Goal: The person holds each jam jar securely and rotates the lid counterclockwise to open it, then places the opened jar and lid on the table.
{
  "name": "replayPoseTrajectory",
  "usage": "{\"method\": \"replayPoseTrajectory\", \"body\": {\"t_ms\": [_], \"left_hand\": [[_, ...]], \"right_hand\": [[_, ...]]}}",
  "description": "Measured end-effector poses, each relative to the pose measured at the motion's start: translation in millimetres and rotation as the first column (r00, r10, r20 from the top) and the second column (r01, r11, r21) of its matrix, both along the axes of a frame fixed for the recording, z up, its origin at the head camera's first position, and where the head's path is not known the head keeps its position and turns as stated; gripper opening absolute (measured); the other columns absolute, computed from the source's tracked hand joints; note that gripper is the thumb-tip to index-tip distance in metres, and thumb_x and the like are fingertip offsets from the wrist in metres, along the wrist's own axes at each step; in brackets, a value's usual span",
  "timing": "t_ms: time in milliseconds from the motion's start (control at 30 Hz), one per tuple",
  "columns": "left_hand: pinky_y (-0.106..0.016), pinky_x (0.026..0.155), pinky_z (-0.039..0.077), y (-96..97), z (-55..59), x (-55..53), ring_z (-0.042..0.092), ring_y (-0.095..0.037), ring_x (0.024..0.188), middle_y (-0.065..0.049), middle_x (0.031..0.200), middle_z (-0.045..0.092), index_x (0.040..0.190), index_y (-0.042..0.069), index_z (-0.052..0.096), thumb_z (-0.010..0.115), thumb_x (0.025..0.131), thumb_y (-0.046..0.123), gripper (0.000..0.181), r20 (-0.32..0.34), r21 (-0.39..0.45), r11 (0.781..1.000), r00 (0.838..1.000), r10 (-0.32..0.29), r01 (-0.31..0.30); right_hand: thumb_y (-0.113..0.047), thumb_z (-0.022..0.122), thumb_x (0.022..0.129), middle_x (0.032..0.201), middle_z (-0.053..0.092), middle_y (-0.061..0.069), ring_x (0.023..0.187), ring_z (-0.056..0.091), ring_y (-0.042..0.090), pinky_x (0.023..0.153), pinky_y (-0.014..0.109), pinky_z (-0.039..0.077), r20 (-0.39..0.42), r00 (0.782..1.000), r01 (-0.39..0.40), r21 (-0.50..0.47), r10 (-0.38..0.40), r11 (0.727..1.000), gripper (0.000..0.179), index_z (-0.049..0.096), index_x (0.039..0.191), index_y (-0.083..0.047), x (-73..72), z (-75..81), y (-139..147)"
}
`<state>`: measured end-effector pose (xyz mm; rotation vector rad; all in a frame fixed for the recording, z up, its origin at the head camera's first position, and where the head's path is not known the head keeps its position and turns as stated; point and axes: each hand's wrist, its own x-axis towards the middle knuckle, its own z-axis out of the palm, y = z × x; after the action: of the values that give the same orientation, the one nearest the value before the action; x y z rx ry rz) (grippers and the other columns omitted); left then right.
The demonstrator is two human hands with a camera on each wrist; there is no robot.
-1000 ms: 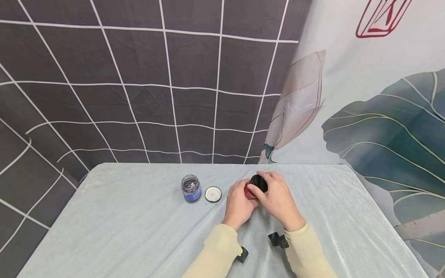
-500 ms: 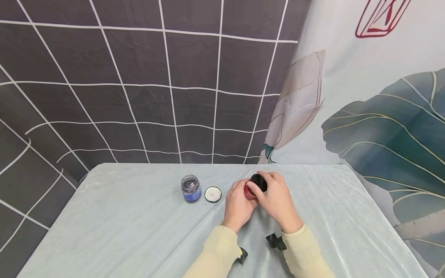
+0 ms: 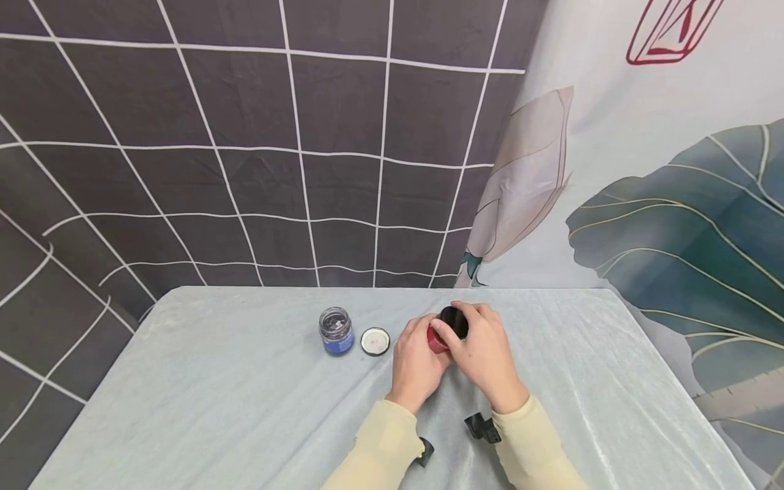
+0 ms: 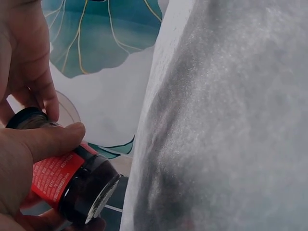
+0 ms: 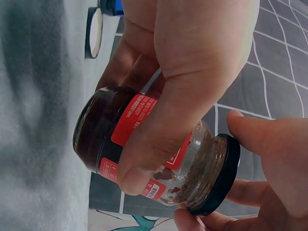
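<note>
My left hand (image 3: 418,362) grips a glass jar (image 3: 437,341) with a red label, its thumb lying across the label. Dark contents fill the jar's lower part, while the glass near the neck is smeared, as the right wrist view shows. The fingers of my right hand (image 3: 492,352) hold the black lid (image 5: 226,175) by its rim, and the lid sits on the jar's mouth. In the left wrist view the jar (image 4: 60,178) is tilted, its base pointing toward the table and its lid (image 4: 26,117) partly behind the fingers.
A lidless glass jar (image 3: 336,332) with a blue label stands left of the hands. Beside it lies an upturned lid (image 3: 375,341), white inside with a dark rim. Pale cloth covers the table (image 3: 245,408), which ends at a dark gridded wall hanging (image 3: 245,170).
Both hands and the red-labelled jar have shifted slightly left, still together. The blue-labelled jar and the loose lid stay where they were.
</note>
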<state>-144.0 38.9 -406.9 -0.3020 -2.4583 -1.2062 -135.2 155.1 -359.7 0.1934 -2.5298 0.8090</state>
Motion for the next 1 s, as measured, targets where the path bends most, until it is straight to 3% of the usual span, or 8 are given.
{"method": "replayPoseTrajectory", "body": {"t_ms": [433,1000], "left_hand": [[-0.039,0.087,0.056,-1.8,2.0,2.6,0.07,-0.027,0.099,-0.01,0.111,0.07,0.119,0.005,0.07,0.086,0.072,0.017,0.051,-0.023,-0.008,1.0,0.999,0.028,-0.028],[-0.039,0.086,0.057,-3.2,4.3,1.8,0.07,-0.027,0.099,-0.011,0.112,0.07,0.12,0.004,0.069,0.087,0.073,0.019,0.053,-0.004,-0.009,1.0,1.0,0.025,-0.025]], "right_hand": [[-0.027,0.078,0.088,0.105,0.066,0.025,0.098,0.06,0.041,0.083,0.053,0.05,0.011,1.0,0.005,0.0,-0.005,1.0,0.044,0.069,0.116,0.006,0.8,1.9,-3.2],[-0.027,0.077,0.089,0.108,0.067,0.025,0.103,0.06,0.041,0.086,0.053,0.051,0.004,1.0,-0.01,0.03,0.01,1.0,0.045,0.069,0.118,0.006,0.1,2.5,-2.9]]}}
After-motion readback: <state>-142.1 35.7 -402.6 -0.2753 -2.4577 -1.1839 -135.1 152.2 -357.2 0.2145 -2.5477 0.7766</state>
